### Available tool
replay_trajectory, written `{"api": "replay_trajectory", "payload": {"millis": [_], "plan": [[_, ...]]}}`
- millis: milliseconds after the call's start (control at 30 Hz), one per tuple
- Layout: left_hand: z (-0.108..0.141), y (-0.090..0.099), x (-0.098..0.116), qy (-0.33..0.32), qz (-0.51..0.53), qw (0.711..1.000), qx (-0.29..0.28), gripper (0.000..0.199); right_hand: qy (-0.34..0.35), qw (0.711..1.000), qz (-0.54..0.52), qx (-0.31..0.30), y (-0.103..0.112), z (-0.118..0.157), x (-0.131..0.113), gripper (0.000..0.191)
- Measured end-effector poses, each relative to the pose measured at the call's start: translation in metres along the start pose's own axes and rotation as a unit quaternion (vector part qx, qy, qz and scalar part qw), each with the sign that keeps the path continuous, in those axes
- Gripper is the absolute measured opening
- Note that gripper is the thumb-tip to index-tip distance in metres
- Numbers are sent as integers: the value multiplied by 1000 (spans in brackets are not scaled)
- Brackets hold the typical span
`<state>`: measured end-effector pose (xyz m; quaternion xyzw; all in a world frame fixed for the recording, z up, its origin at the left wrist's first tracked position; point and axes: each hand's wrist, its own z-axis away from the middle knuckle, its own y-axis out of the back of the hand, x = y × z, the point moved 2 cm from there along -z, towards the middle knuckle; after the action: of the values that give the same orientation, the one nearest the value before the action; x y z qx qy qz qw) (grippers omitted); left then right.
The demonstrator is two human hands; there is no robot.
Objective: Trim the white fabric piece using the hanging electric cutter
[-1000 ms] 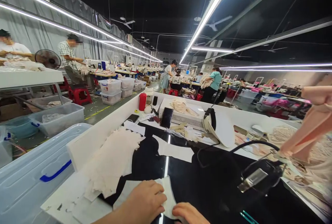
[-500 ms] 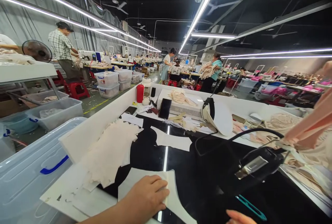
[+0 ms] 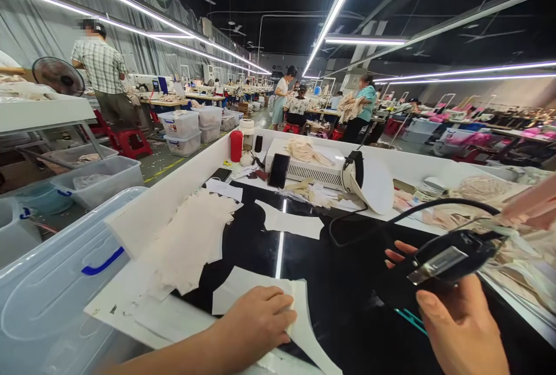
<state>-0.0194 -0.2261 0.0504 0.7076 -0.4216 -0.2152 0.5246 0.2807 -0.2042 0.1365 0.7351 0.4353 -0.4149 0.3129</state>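
A long garment workshop stretched behind the black worktable (image 3: 347, 282). At lower centre, the left hand (image 3: 256, 323) pressed flat on a white fabric piece (image 3: 299, 311); at lower right, the right hand (image 3: 460, 323) grasped a black corded iron (image 3: 447, 259) (thumb on top).

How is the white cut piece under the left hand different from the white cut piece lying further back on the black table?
The near white piece is pressed flat by the left hand; the far white piece lies untouched. The near piece tapers to a long point toward the table's front edge; the far piece is a shorter, wider strip. Both are white, flat, and lie on the black table.
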Motion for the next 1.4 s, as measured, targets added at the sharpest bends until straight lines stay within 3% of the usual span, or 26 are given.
{"api": "replay_trajectory", "payload": {"millis": [133, 367, 467, 600, 733, 933, 1400], "plan": [[-7, 0, 2, -5, 2, 1000, 7, 38, -7, 999, -41, 19, -20, -5, 0, 68], [-29, 2, 4, -27, 4, 1000, -7, 12, 52, 985, -153, -61, -64, -2, 0, 67], [-35, -2, 5, -40, -3, 999, 1, 4, 50, 974, -216, -51, -88, 3, -2, 59], [-37, -14, 4, -56, -26, 998, 10, 9, 45, 964, -261, -21, -108, 3, 1, 57], [-34, -25, 4, -63, -50, 996, 41, 9, 47, 960, -275, -6, -115, 0, 6, 55], [-29, -26, 5, -35, -28, 992, 118, 15, 45, 953, -299, 12, -119, 0, 7, 58], [-28, -24, 4, -26, -4, 995, 101, 15, 26, 941, -337, -12, -123, 3, 0, 57]]}}
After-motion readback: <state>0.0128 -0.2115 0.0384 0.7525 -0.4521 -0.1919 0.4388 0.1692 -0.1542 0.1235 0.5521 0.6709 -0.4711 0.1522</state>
